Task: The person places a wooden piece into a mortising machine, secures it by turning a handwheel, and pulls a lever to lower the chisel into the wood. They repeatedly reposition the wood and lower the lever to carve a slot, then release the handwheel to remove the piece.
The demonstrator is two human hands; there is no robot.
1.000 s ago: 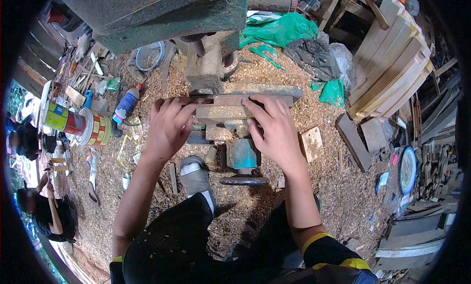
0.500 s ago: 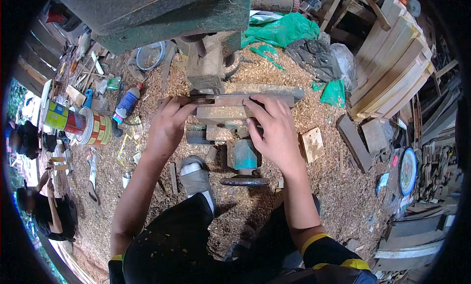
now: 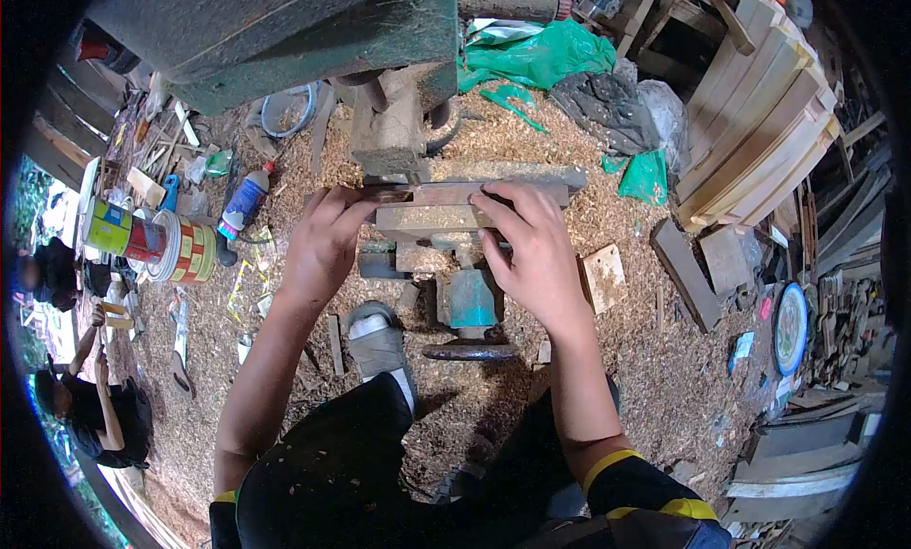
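Observation:
A reddish-brown strip of wood (image 3: 442, 194) lies crosswise on the machine's table, against a long dusty bar behind it. My left hand (image 3: 325, 248) grips its left end, with fingers over the top and the thumb along the near side. Over its right part, my right hand (image 3: 533, 255) rests with bent fingers pressing on the wood, the thumb lower against the front. Between my hands, a lighter wooden block (image 3: 427, 223) runs along the near side of the strip. Above and beyond stands the machine's large dark green head (image 3: 313, 51), its dusty metal column (image 3: 387, 127) close behind the strip.
Below the table are a teal clamp part (image 3: 472, 298) and a handwheel (image 3: 469, 353). Shavings cover the floor. Left are paint buckets (image 3: 185, 249) and a bottle (image 3: 245, 204); right, stacked curved boards (image 3: 759, 112). Another person (image 3: 95, 407) is at far left.
The machine's head appears farther left and slightly lower in view, and the table and handwheel have shifted slightly left. Both my hands keep nearly the same place on the wood.

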